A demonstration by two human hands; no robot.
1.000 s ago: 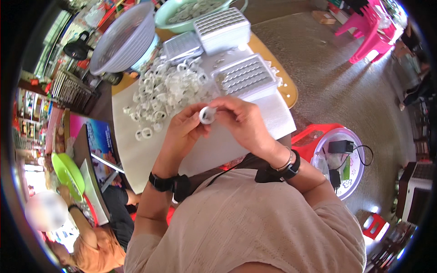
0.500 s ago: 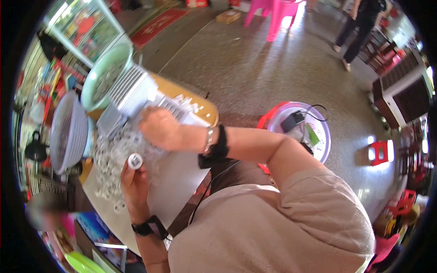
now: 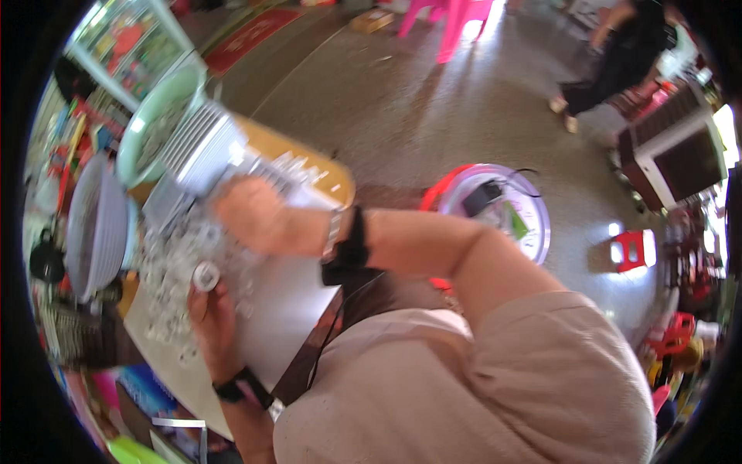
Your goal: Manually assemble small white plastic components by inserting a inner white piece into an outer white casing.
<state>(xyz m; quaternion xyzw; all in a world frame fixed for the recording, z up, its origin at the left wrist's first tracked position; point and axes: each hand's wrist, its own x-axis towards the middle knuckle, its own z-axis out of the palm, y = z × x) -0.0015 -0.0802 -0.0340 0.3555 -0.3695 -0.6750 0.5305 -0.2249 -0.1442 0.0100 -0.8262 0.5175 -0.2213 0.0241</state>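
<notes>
My left hand (image 3: 212,313) is closed round a small white round piece (image 3: 205,276), whose flat end with a dark mark faces up. My right hand (image 3: 251,209) hangs over the far side of a heap of small clear and white plastic pieces (image 3: 166,286). Motion smears its fingers, and I cannot make out anything in them. The heap lies on a pale tabletop (image 3: 286,301). Just beyond my right hand stands a stack of white trays (image 3: 202,147), with more small white pieces (image 3: 297,170) to its right on a yellow-brown board (image 3: 332,172).
A green basin (image 3: 139,127) holding small pieces stands at the table's far left, near nested pale basins (image 3: 93,232). On my right are a round purple-rimmed tray (image 3: 541,232) with a black device, a red stool (image 3: 635,251) and an air cooler (image 3: 672,151). A person (image 3: 618,66) stands far right.
The whole view has shifted a little, moving the table leftward in the picture. My left hand keeps the white piece; my right hand stays near the trays. The distant person has changed stance.
</notes>
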